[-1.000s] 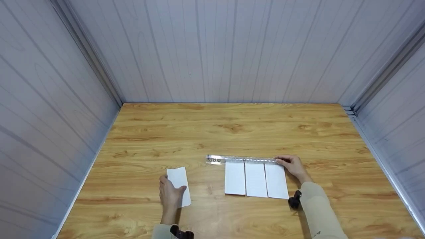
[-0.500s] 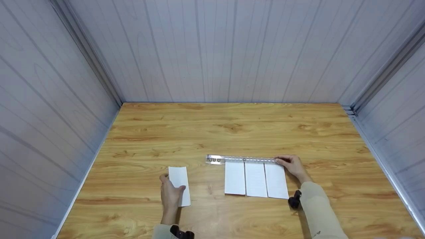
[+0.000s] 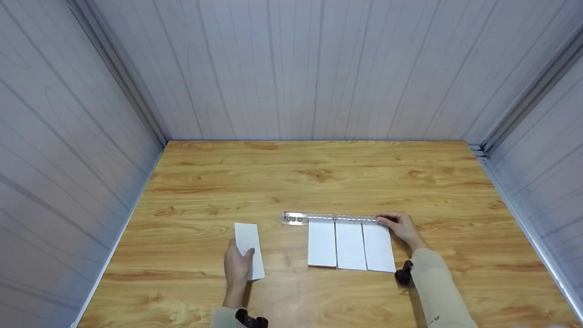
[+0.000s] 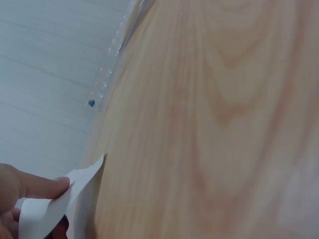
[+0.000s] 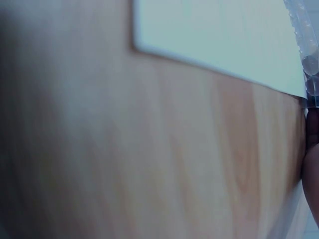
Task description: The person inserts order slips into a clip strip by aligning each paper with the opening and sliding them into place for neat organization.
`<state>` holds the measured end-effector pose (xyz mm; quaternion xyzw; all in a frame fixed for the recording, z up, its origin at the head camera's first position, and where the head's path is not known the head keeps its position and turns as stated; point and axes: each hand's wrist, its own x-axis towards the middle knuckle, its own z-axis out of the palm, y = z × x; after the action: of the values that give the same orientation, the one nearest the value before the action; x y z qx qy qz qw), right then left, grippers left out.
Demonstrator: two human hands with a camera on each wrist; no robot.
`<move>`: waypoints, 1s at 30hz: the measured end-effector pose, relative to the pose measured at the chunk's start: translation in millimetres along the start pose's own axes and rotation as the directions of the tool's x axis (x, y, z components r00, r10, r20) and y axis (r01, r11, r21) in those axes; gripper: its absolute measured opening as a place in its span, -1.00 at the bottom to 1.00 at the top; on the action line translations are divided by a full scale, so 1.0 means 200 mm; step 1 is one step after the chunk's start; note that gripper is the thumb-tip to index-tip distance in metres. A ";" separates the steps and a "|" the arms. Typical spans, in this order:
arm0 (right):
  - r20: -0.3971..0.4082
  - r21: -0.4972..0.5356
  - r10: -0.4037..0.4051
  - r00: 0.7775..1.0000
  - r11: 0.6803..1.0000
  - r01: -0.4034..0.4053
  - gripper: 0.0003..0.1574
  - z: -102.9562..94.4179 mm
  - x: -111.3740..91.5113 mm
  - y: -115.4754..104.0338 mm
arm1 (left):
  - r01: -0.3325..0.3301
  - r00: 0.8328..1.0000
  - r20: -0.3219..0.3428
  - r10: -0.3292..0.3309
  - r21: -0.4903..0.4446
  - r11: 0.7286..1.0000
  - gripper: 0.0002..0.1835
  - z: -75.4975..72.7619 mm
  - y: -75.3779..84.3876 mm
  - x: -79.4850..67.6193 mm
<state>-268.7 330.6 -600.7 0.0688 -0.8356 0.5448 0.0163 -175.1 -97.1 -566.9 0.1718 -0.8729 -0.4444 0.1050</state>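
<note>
My left hand (image 3: 237, 264) grips a white slip of paper (image 3: 248, 241) between thumb and fingers, left of the row. In the left wrist view the slip (image 4: 47, 214) bends under the thumb. Three white paper rectangles lie side by side: a left one (image 3: 321, 244), a middle one (image 3: 350, 247) and a right one (image 3: 379, 248). Along their far edges runs a clear plastic ruler (image 3: 334, 218), its left end past the left rectangle. My right hand (image 3: 401, 228) pinches the ruler's right end. The right wrist view shows the ruler (image 5: 304, 40) over a paper's edge.
Everything lies on a wood-grain tabletop (image 3: 273, 182). Pale panel walls stand behind it (image 3: 296, 68) and on both sides. Black wrist cameras are strapped at both sleeves, the right one (image 3: 403, 274) close to the right rectangle's near corner.
My left hand has moved slightly away from me and to the right, carrying the paper slip with it. The right hand, the ruler and the three paper rectangles have stayed in place.
</note>
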 end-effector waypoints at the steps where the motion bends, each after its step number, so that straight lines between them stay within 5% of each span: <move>1: -0.002 -0.008 -0.007 1.000 1.000 0.007 -0.73 0.00 0.00 0.00 | -0.008 1.000 -0.003 0.008 -0.001 1.000 -0.54 0.00 0.00 0.00; 14: 0.017 0.043 -0.014 1.000 0.999 0.013 -0.79 0.00 -0.02 -0.12 | -0.083 0.995 -0.045 0.083 0.016 0.996 -0.82 0.04 0.03 0.00; 30: 0.006 0.044 -0.019 1.000 0.999 0.018 -0.78 0.00 0.00 0.00 | -0.109 0.994 -0.003 0.109 -0.113 0.988 -0.88 0.12 0.07 0.02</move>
<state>-268.6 330.9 -600.3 0.0786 -0.8227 0.5627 0.0173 -188.8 -73.5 -569.1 0.1168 -0.8545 -0.4871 0.1373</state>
